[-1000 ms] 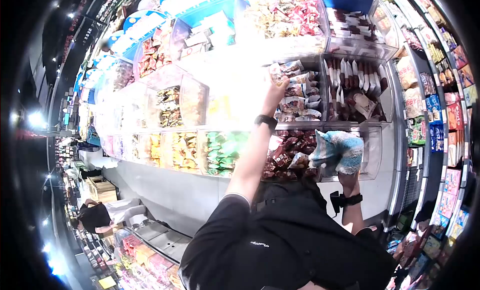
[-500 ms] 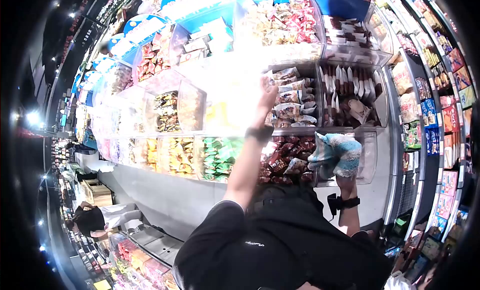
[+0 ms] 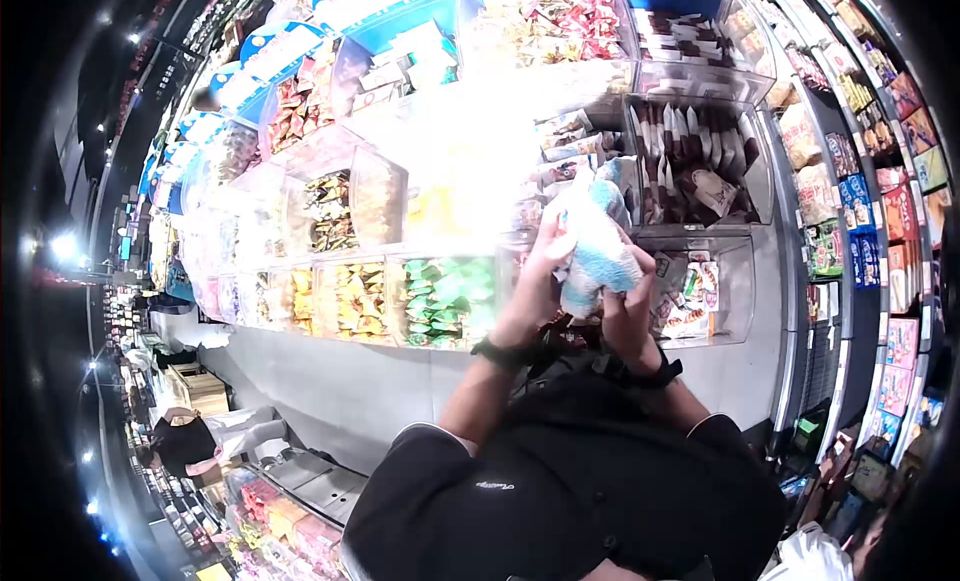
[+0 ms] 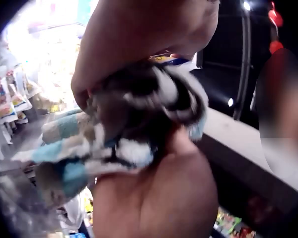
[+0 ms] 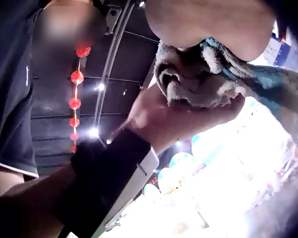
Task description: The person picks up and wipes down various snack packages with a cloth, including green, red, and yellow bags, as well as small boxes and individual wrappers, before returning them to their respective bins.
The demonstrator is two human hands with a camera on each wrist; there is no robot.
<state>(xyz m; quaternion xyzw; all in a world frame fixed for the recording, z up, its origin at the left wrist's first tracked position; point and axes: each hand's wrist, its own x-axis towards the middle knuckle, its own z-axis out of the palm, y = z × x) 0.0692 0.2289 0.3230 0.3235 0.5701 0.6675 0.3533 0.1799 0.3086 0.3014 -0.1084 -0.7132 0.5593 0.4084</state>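
A fluffy blue-and-white cloth [image 3: 605, 256] is held between both hands, in front of the body and over the snack bins. My left hand [image 3: 540, 281] grips its left side; my right hand [image 3: 630, 311] pinches its lower right part. Seen from the left wrist, the cloth [image 4: 124, 148] is bunched between the hands, with striped folds hanging to one side. The right wrist view shows the cloth [image 5: 198, 89] crumpled between the hands, its length trailing rightward. Some fingertips are hidden in the folds.
Clear-walled bins hold green packets [image 3: 435, 301], brown-and-white packets [image 3: 700, 156] and, at the lower right, mixed packets [image 3: 695, 291]. Tall snack shelves [image 3: 855, 211] stand at the right. Glare washes out the middle bins. Another person [image 3: 183, 441] is at the lower left.
My left hand has come back toward the body from the wrapped snacks and now grips the cloth. My right hand has carried the cloth left and up from the lower right bin.
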